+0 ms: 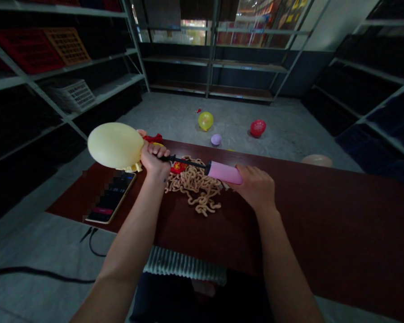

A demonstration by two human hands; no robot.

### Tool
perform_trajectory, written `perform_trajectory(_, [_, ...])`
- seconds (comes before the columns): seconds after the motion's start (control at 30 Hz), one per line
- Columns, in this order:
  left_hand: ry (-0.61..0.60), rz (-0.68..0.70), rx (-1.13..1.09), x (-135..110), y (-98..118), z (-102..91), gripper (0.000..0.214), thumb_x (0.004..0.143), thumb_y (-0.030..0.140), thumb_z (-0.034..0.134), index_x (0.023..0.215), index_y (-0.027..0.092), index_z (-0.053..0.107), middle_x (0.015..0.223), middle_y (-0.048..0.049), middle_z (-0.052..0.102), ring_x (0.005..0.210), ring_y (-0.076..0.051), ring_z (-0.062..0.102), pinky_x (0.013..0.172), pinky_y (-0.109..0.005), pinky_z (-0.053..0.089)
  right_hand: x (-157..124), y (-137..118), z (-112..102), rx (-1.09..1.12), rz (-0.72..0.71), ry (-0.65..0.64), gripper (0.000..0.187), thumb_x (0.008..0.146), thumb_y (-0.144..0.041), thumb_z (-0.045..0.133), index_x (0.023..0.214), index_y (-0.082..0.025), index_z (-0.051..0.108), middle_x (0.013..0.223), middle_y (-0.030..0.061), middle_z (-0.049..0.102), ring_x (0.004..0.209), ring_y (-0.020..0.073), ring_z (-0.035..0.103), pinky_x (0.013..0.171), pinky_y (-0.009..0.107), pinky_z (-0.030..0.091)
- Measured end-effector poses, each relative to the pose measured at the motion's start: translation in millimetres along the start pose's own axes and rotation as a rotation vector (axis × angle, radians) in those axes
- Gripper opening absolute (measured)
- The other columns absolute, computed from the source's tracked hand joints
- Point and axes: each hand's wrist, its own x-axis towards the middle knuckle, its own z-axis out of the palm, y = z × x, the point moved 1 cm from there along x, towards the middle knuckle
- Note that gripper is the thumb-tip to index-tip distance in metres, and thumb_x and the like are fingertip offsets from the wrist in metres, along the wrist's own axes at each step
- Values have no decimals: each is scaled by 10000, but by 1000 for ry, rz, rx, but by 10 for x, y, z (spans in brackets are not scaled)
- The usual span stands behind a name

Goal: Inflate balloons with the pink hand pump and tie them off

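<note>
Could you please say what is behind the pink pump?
Behind the pink and black cylindrical pump, a tangled beige cord-like pile shows on the reddish-brown table, with a patterned red item at the pile's upper left. Whatever the pump covers cannot be seen.

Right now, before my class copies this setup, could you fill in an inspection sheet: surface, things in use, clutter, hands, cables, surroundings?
Surface: table, dark red-brown.
Things in use: inflated pale-yellow balloon; pink-and-black pump.
Clutter: phone at the left; heap of beige strands with a red packet mid-table.
Hands: left hand closed around the pump's black end, beside the balloon; right hand closed on its pink part.
Cables: thick black cable on the floor, left.
Surroundings: shelves on three sides; loose balloons on the floor beyond the table.
</note>
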Motion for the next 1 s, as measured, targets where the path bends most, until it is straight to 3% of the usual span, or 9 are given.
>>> perform_trajectory(0.13, [-26,48,-26,56,116,-15,494,1018,251,380,577,189,165,454,76,202,320,-48,227,371,-198,226,-6,97,-20,-24,15,27,427,890,-582,526,995,-187,649,855,76,685,787,223,576,674,329,291])
perform_trajectory(0.3, [-21,41,-41,71,106,-19,509,1024,253,382,566,190,171,443,74,198,320,-52,212,362,-199,224,-5,73,-33,-26,31,-2,447,877,-603,540,983,-180,635,857,77,686,776,227,585,667,331,298])
perform_trajectory(0.4, [-11,51,-16,55,49,-23,515,1028,271,383,566,187,172,456,74,199,326,-50,216,369,-197,221,-1,45,-14,-28,27,-26,452,863,-614,556,957,-177,628,849,80,686,760,228,594,658,330,299])
perform_trajectory(0.6, [-31,64,47,-52,-193,-22,613,950,381,587,552,182,165,446,80,201,329,-49,207,368,-202,215,20,-155,11,26,9,-82,363,834,-542,616,894,-185,631,833,79,701,747,221,619,626,319,300])
perform_trajectory(0.73, [50,-7,94,-83,-297,-39,667,877,494,670,538,184,186,404,87,220,314,-49,211,361,-206,227,33,-322,28,41,9,-102,380,814,-551,632,936,-191,641,854,85,712,735,221,624,608,315,284])
perform_trajectory(0.9, [159,-72,69,-67,-251,-45,572,958,367,576,550,190,217,385,89,242,298,-50,223,356,-206,234,55,-379,13,18,-11,-67,390,840,-554,603,962,-185,633,864,92,704,764,231,617,643,325,291])
perform_trajectory(1.0, [137,-69,63,-58,-211,-43,538,968,316,546,564,189,214,403,93,248,304,-40,229,371,-191,245,74,-398,-38,-8,-42,-32,402,872,-544,568,1001,-170,634,869,103,693,798,240,603,680,337,303])
